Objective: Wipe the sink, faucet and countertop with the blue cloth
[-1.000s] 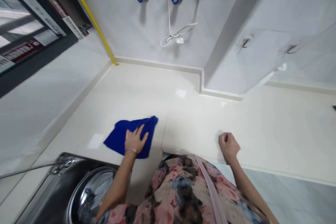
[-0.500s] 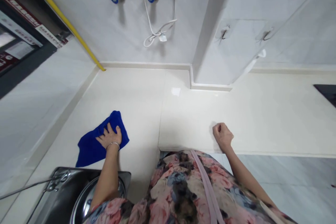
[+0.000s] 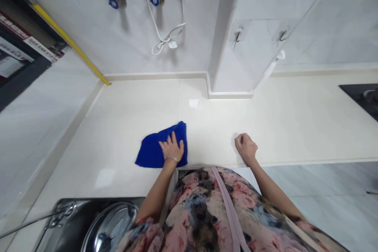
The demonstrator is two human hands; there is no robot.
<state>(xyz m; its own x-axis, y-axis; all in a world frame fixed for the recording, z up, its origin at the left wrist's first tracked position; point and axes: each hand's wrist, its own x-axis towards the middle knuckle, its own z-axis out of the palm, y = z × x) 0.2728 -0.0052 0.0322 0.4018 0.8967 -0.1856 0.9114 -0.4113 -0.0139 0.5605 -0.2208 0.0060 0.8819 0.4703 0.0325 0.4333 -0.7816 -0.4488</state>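
A blue cloth (image 3: pixel 152 150) lies spread on the cream countertop (image 3: pixel 212 126), near its front edge. My left hand (image 3: pixel 172 147) rests flat on the right part of the cloth, fingers spread, with a bracelet at the wrist. To the right, my right hand (image 3: pixel 246 147) is curled into a fist on the countertop, apart from the cloth. Nothing shows in that fist.
At the lower left is a sink (image 3: pixel 71 220) holding a round metal pot (image 3: pixel 109 224). A yellow pipe (image 3: pixel 71 43) runs down to the back left corner. A wall column (image 3: pixel 230 63) juts out behind; a black hob (image 3: pixel 362 96) sits far right.
My left hand and the blue cloth under it have moved right across the countertop, away from the sink. My right hand remains a fist in about the same place. The view has shifted slightly.
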